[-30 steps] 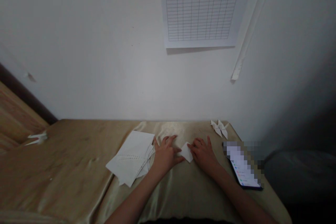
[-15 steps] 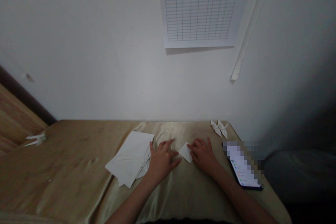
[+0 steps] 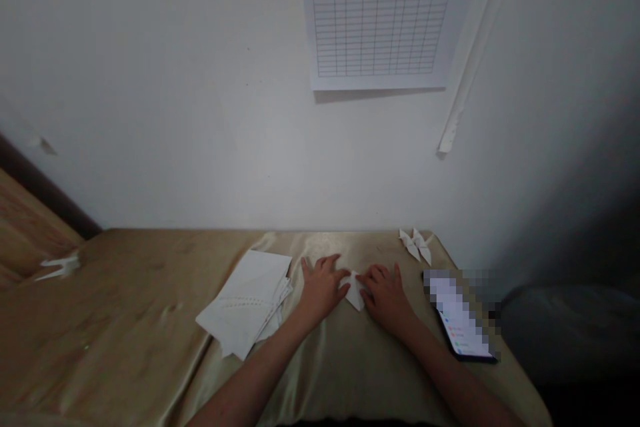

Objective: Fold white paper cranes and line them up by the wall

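Note:
A small folded paper (image 3: pixel 355 295), white and roughly diamond-shaped, lies on the cloth between my two hands. My left hand (image 3: pixel 323 288) has its thumb and index finger at the paper's left corner, while the other fingers spread away from it. On the opposite side, my right hand (image 3: pixel 385 290) grips the right edge with thumb and index finger, its other fingers curled or raised. The fingers cover both side corners of the paper. Left of my left hand is a loose stack of white paper sheets (image 3: pixel 250 300).
Two folded paper shapes (image 3: pixel 416 245) lie at the back right, near the wall. A phone (image 3: pixel 463 327) with a lit, partly blurred screen is right of my right arm. Another white folded piece (image 3: pixel 60 267) sits far left. A printed table sheet (image 3: pixel 380 27) hangs on the wall.
My left hand has moved right, from beside the sheet stack to the folded paper's left corner. My right hand stays at the paper's right side.

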Demonstrator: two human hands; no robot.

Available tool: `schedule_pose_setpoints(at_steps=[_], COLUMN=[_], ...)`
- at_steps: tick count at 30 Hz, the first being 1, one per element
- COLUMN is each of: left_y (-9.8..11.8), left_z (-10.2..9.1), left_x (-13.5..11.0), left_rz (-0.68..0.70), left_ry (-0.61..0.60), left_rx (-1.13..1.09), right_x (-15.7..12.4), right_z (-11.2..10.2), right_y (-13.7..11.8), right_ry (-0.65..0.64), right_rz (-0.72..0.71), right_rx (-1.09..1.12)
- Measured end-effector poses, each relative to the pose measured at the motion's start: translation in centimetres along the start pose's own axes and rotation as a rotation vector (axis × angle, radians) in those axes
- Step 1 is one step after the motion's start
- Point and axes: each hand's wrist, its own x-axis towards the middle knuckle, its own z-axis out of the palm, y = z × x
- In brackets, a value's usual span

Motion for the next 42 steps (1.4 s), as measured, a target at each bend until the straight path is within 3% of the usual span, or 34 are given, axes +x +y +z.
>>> schedule_pose_setpoints(at_steps=[7,16,34,42], left_y=[-0.5,-0.3,-2.5,-2.5], left_z=[0.5,0.3,-0.7,-0.7], left_x=[0.9,0.6,-4.2,-4.7], left_rz=[0.082,0.035,0.051,0.072], left_ry=[-0.014,-0.014,0.031,0.052], left_rx=[0.017,-0.019,-0.067,-0.091], right_x=[0.0,0.0,0.1,0.2], right_z=[0.0,-0.4,-0.6,-0.6], right_y=[-0.2,-0.3,-0.3,-0.4], right_ry=[-0.005,-0.033,-0.043,-0.031], right_rz=[0.009,0.018,0.026,0.028], right_rx=[-0.02,-0.024,-0.005,0.004])
